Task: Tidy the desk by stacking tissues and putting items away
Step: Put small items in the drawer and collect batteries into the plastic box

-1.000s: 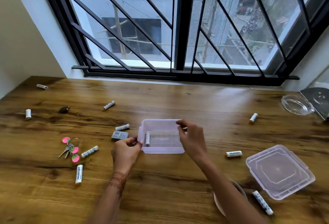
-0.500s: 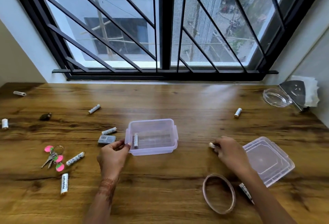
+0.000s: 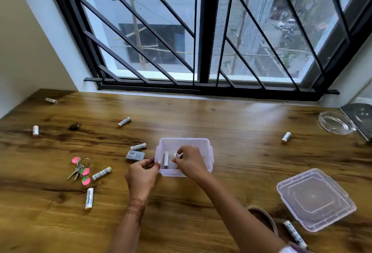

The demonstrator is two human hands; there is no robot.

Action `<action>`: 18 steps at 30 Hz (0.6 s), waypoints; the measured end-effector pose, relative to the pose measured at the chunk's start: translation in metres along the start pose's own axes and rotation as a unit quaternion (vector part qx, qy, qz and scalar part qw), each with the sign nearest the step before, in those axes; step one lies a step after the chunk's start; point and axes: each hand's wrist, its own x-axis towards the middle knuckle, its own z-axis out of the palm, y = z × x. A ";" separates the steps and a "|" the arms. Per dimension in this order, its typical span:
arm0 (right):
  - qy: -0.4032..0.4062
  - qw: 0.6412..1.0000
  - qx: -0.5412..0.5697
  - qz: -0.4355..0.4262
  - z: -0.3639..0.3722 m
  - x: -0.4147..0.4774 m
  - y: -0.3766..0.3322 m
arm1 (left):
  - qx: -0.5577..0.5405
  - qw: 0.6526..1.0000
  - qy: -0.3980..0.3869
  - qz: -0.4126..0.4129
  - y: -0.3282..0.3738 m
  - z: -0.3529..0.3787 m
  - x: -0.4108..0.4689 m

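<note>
A clear plastic box sits mid-desk with one white battery lying inside at its left. My right hand is over the box, its fingers closed on a second white battery. My left hand pinches the box's left front rim. Several more white batteries lie loose on the wood, among them a battery by the keys, a battery nearer me and a battery far right. The box's lid rests at the right.
Keys with pink tags and a small grey case lie left of the box. A glass ashtray stands at the back right. A tape ring and a battery lie near my right forearm. The barred window runs behind the wooden desk.
My right hand took a battery from the desk beside the lid and carried it left into the box. My left hand stayed on the box's rim.
</note>
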 end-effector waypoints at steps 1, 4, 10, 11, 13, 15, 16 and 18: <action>-0.002 1.000 0.001 0.001 0.003 0.004 0.002 | 0.002 1.000 -0.001 0.003 0.000 0.000 0.001; 0.042 0.999 0.004 -0.030 -0.006 0.004 0.004 | 0.017 1.000 -0.006 0.017 -0.002 0.001 0.002; 0.274 0.958 -0.039 -0.070 -0.066 0.006 0.042 | 0.049 0.989 0.105 0.088 -0.008 -0.010 0.026; 0.292 0.953 -0.076 -0.038 -0.079 0.011 0.057 | 0.076 0.985 0.112 0.109 -0.006 -0.012 0.035; 0.286 0.944 -0.152 0.060 -0.105 0.023 0.091 | 0.159 0.973 0.090 0.142 -0.003 -0.014 0.054; 0.268 0.931 -0.191 0.156 -0.128 0.030 0.121 | 0.235 0.960 0.044 0.148 0.000 -0.013 0.071; 0.264 0.925 -0.197 0.188 -0.137 0.034 0.134 | 0.264 0.953 0.022 0.148 0.001 -0.011 0.078; 0.251 0.919 -0.204 0.225 -0.151 0.043 0.156 | 0.314 0.938 -0.022 0.147 0.001 -0.009 0.088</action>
